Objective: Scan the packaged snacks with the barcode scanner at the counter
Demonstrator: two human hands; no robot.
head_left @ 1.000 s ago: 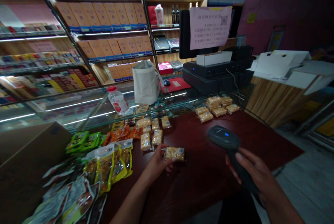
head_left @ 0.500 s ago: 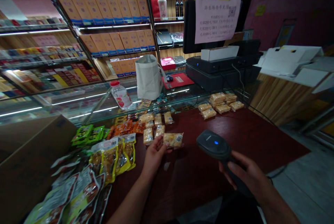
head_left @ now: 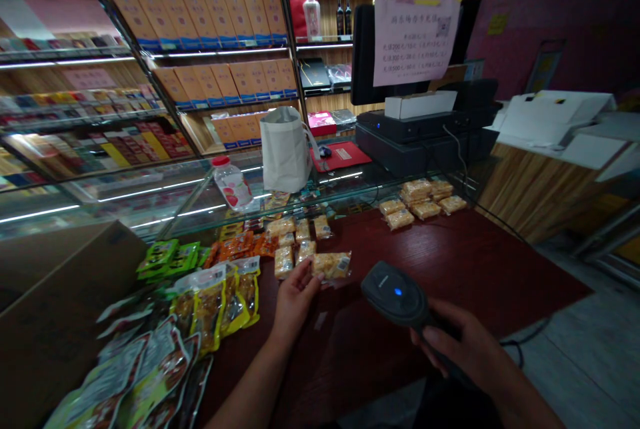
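Golden pastry packet (head_left: 331, 266) pinched narrowly in our left hand (head_left: 296, 297), scanner (head_left: 395, 294) gripped in our right hand (head_left: 463, 342); more packets (head_left: 285, 249) lie ahead of us on the red counter (head_left: 475, 269), with others grouped further right

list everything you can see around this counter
barcode scanner: one, black with blue light, in right hand
wrapped snack pack: one, golden, in left hand
other snack packs: many, golden, two groups on counter
yellow-labelled pouches: several, yellow, counter's left
green packets: several, green, behind the pouches
cardboard box: one, brown, far left
plastic bottle: one, red cap, on glass case
tote bag: one, off-white, on glass case
cash register: one, black, right of the bag
paper sign: one, pink, above the register
left hand: one, bare, lower centre
right hand: one, bare, lower right
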